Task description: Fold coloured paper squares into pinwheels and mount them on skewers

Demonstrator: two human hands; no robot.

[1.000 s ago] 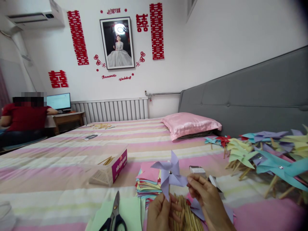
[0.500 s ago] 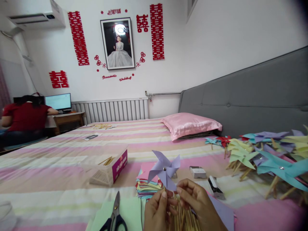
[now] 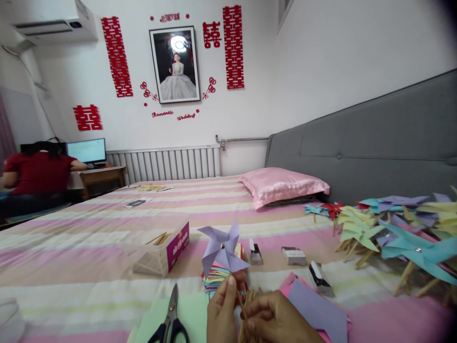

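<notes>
A purple paper pinwheel with a metal pin at its centre stands upright above my hands. My left hand pinches it just below the paper blades. Lower down, the fingers of my right hand are closed round its wooden stick. Behind the pinwheel is a stack of coloured paper, partly covered by it. A bundle of wooden sticks lies under my hands, mostly hidden. To the left, dark-handled scissors rest on green paper sheets.
Finished pinwheels crowd the right side of the bed. Small boxes and purple paper lie right of my hands. A clear box with a purple label stands left. A person in red sits at a desk.
The pinwheel has moved left and turned slightly. My right hand has shifted left and down, from beside the blades to the stick. A small box and purple paper are now uncovered.
</notes>
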